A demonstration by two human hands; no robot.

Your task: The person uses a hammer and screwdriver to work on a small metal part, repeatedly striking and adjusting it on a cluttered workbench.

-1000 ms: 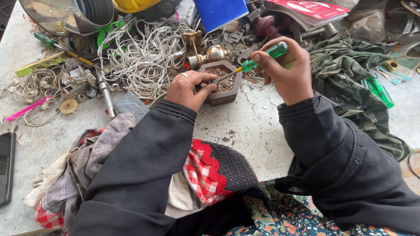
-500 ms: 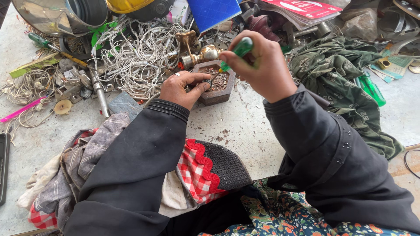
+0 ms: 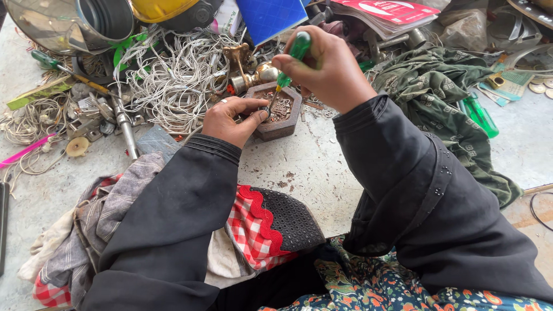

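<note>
Head view, looking down on a cluttered work table (image 3: 299,167).

Item: screwdriver (image 3: 291,60), green handle, shaft tilted down and to the left. The right hand (image 3: 325,72) is closed around the handle, so only the handle's top and a short stretch below the fist show. The tip is too small to make out among the parts it meets.

Item: hexagonal tray (image 3: 280,112), brown, on the table just in front of both hands, holding small metal parts that cannot be told apart. Its left edge is covered by the left hand (image 3: 233,120), whose thumb and fingertips are pinched on something small over the tray; what it is cannot be told. A ring shows on one finger. The hands are apart, the right above the left.

Item: tangle of white wire (image 3: 173,78), left of the tray, spreading behind the left hand.

Item: brass fitting (image 3: 253,72), behind the tray, partly hidden by the right hand.

Item: metal funnel (image 3: 63,23), top left, cut off by the frame edge.

Item: blue board (image 3: 271,17), top centre, upper part cut off.

Item: green cloth (image 3: 443,98), crumpled, right of the tray, partly under the right sleeve.

Item: second green screwdriver (image 3: 481,115), lying just beside the cloth.

Item: red checked cloth (image 3: 253,224), near edge, mostly under the left sleeve.
</note>
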